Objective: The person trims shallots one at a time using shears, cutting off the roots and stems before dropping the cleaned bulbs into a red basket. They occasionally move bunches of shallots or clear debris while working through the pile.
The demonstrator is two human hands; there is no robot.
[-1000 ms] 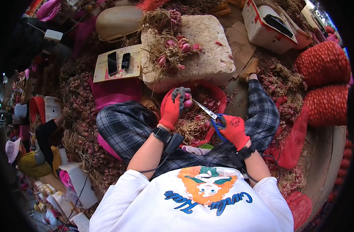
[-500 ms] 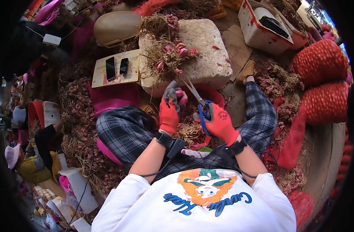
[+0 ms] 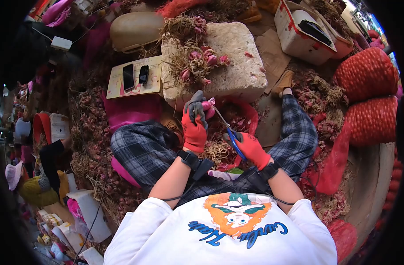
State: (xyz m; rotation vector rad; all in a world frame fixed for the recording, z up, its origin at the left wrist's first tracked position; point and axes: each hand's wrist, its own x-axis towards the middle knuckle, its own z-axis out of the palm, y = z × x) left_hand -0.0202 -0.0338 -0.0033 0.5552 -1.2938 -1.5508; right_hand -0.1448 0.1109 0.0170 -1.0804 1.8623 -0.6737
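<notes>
In a red and grey glove, my left hand (image 3: 195, 123) is closed round a pinkish shallot (image 3: 208, 107), just in front of the pale foam block (image 3: 237, 57). My right hand (image 3: 248, 148), gloved alike, grips the blue handles of a pair of scissors (image 3: 232, 132). The blades point up and left, their tips at the shallot, and look closed together. On the block's left part lies a bunch of shallots (image 3: 195, 66) with dry roots and stalks.
Left of the block, two phones (image 3: 128, 77) lie on a board (image 3: 115, 86). Red net rolls (image 3: 365, 73) stand at right, a foam box (image 3: 299, 35) at upper right. Heaps of shallots (image 3: 89, 145) spread on the left. Another person's dark sleeve (image 3: 51, 163) shows at far left.
The scissors have swung left and closed, their tips now at the shallot. My right hand has moved slightly down. The shallot in my left hand sits a little higher.
</notes>
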